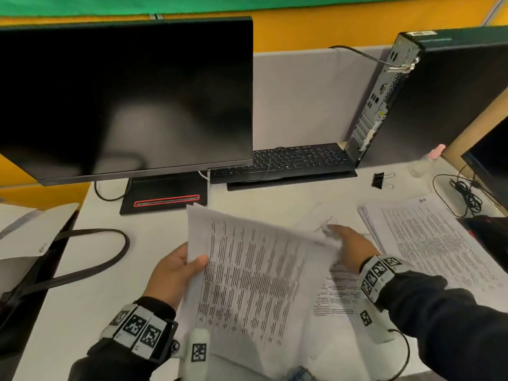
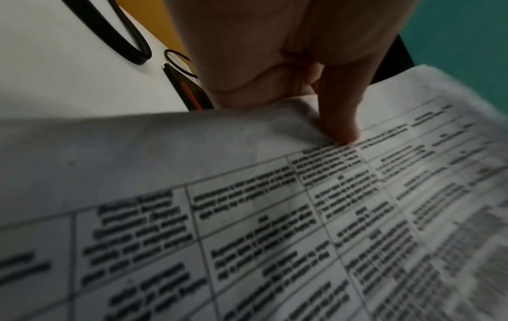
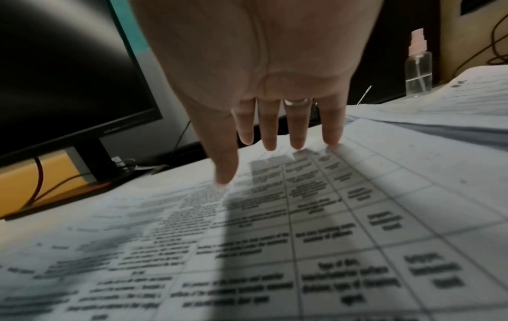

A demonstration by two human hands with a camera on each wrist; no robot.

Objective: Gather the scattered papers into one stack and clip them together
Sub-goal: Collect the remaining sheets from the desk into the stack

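Pinching printed, table-ruled papers point(image 1: 247, 270), left hand point(image 1: 173, 273) lifts them tilted.

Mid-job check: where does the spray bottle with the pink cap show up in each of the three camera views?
Head: spray bottle lies far right on the desk, beside the black computer tower.
Left wrist: not in it.
Right wrist: spray bottle stands upper right, behind the printed papers.
Shared landmark: the dark monitor, also at the right wrist view's upper left.
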